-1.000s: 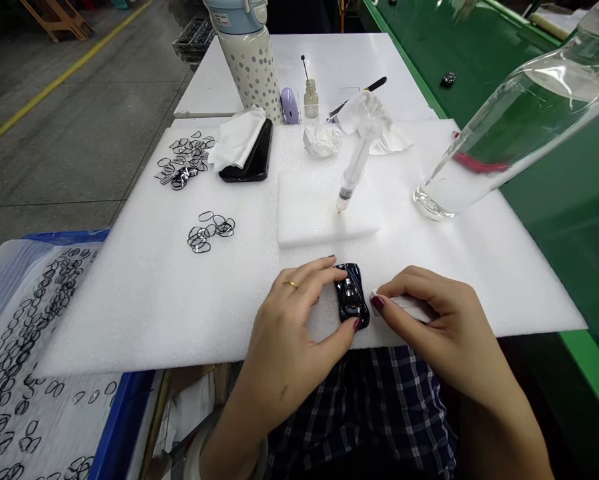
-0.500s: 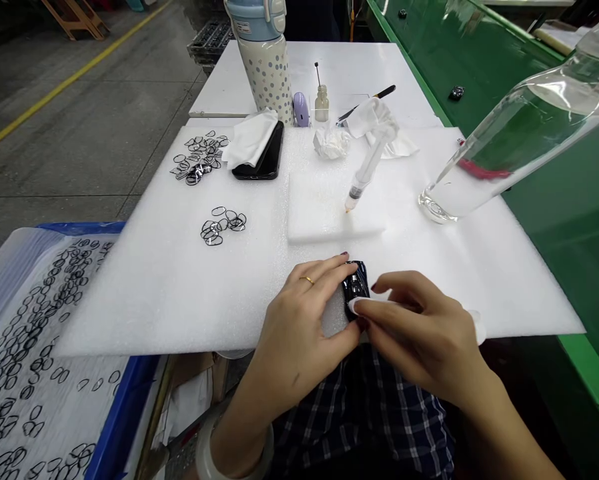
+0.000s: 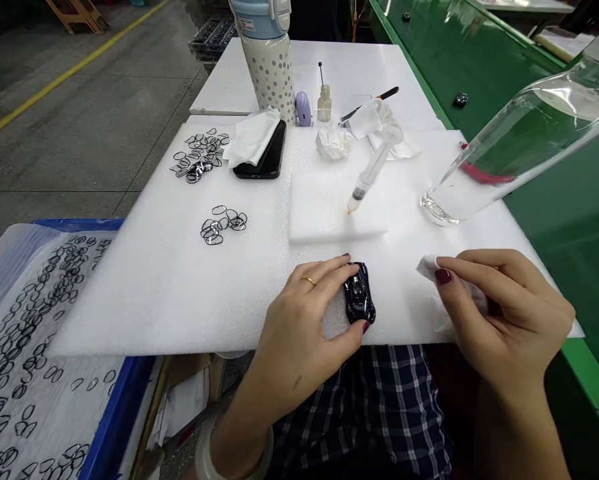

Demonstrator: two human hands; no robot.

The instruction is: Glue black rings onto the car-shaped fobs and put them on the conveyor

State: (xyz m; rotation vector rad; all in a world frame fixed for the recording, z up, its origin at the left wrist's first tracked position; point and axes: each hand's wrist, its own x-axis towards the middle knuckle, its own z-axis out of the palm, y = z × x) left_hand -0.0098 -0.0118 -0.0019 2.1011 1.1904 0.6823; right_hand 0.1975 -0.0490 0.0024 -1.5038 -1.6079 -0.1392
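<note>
A glossy black car-shaped piece (image 3: 359,293) lies on the white foam sheet (image 3: 179,300) near its front edge. My left hand (image 3: 309,313) grips it, fingertips at its far end and thumb at its near end. Off to the right, my right hand (image 3: 504,307) pinches a white cloth (image 3: 428,267) between thumb and forefinger, apart from the black piece. Beyond my hands, a syringe (image 3: 369,177) leans with its orange tip at a small foam block (image 3: 319,213). Two groups of thin black rings (image 3: 223,225) are on the left of the sheet.
A clear bottle of liquid (image 3: 519,140) stands at the right, beside a green surface (image 3: 569,220). At the back are a dotted flask (image 3: 269,73), a phone (image 3: 269,157), crumpled tissue (image 3: 333,142), a small vial (image 3: 324,105) and tweezers (image 3: 369,103). A blue-rimmed tray (image 3: 114,407) of rings sits lower left.
My right hand has moved right, away from the black piece, with the white cloth still pinched. More of the piece now shows. My left hand has stayed nearly in place.
</note>
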